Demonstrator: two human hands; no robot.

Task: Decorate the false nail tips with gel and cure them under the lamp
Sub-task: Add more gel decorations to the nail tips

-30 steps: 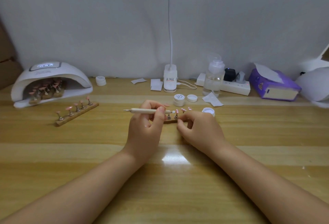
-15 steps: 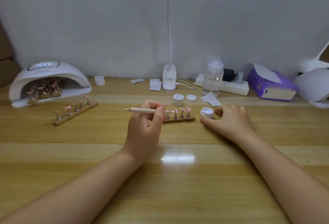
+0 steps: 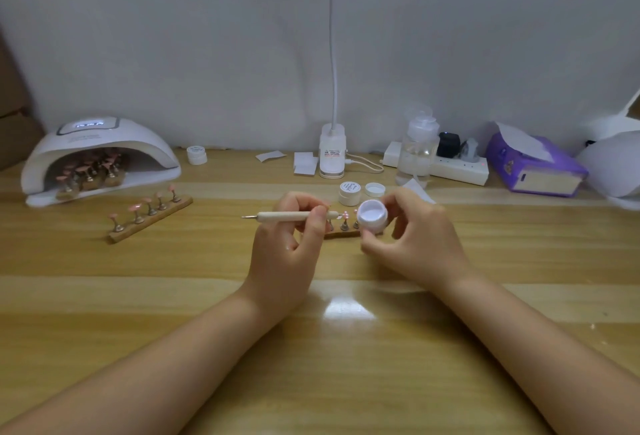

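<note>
My left hand (image 3: 287,244) pinches a pale dotting pen (image 3: 294,216) held level, its metal point aimed left. My right hand (image 3: 415,240) grips a small open white gel pot (image 3: 372,216), lifted and tilted toward me, just right of the pen's end. Behind both hands lies a wooden strip (image 3: 341,234) with pink nail tips on stands, partly hidden. A second strip of pink tips (image 3: 149,218) lies at the left. The white curing lamp (image 3: 100,154) stands at far left with more tip strips inside it.
A closed gel pot (image 3: 349,193) and a loose lid (image 3: 375,189) sit behind the hands. Further back are a desk lamp base (image 3: 332,156), a clear pump bottle (image 3: 417,150), a power strip (image 3: 460,168), a purple tissue pack (image 3: 533,164), paper wipes (image 3: 304,163) and another pot (image 3: 196,154).
My right hand left the strip of tips, reached right to the open gel pot on the table, then lifted it up beside the pen. My left hand stayed put.
</note>
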